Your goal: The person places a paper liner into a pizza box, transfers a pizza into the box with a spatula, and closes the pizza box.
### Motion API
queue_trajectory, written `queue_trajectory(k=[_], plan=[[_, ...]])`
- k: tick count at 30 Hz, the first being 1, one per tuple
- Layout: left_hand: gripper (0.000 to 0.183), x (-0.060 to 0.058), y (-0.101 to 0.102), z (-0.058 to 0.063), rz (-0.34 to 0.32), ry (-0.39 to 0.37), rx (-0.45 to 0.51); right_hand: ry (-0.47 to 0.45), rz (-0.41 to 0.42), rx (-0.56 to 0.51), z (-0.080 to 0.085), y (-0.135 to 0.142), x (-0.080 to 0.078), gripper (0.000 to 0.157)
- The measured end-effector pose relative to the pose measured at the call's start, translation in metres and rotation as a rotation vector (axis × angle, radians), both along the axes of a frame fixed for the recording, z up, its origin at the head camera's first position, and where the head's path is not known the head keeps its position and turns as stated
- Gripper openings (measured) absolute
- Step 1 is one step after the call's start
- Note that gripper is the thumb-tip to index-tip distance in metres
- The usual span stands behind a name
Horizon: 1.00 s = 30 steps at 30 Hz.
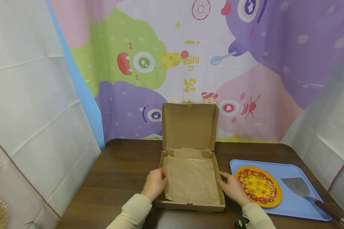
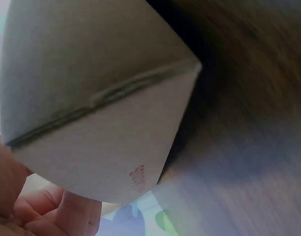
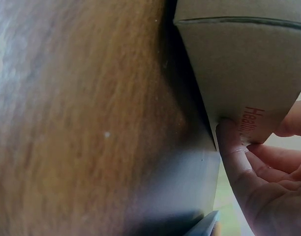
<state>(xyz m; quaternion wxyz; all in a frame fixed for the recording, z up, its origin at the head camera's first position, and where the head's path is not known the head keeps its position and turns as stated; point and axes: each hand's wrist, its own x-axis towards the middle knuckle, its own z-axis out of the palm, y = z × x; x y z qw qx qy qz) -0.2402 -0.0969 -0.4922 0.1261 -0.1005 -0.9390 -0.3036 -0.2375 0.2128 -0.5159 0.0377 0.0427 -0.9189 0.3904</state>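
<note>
An open cardboard pizza box [image 1: 189, 207] lies on the table, its lid [image 1: 189, 125] raised at the back. A creased sheet of brown paper [image 1: 191, 179] covers the bottom of the box. My left hand [image 1: 154, 183] grips the left side wall, and its fingers are partly hidden behind the box [image 2: 96, 147] in the left wrist view. On the opposite side wall, my right hand [image 1: 233, 187] has its thumb at the rim and its fingers against the outside. Red lettering shows on that wall beside the right hand [image 3: 268, 177] in the right wrist view.
Right of the box, a blue tray [image 1: 289, 203] holds a toy-like pizza [image 1: 258, 187] and a pizza server [image 1: 296, 186] with a dark handle. The right forearm passes close to the tray. Behind the dark wooden table [image 1: 117, 171] hangs a cartoon-printed curtain [image 1: 189, 41].
</note>
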Motion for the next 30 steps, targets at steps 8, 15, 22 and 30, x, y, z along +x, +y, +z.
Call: queue_trajectory(k=[8,15,22,30], plan=[[0.02,0.003,0.005,-0.002,0.012,0.054,-0.117,-0.002,-0.007,0.01,-0.001,0.0,0.0,0.038],[0.015,0.005,0.01,-0.003,-0.007,0.151,-0.28,-0.005,-0.003,0.006,-0.002,0.001,-0.001,0.039],[0.014,0.006,0.013,-0.006,0.003,0.182,-0.365,-0.008,0.004,0.006,-0.001,0.001,-0.001,0.038],[0.014,0.004,0.014,-0.014,0.012,0.195,-0.455,-0.016,-0.003,0.007,0.0,0.0,0.0,0.038]])
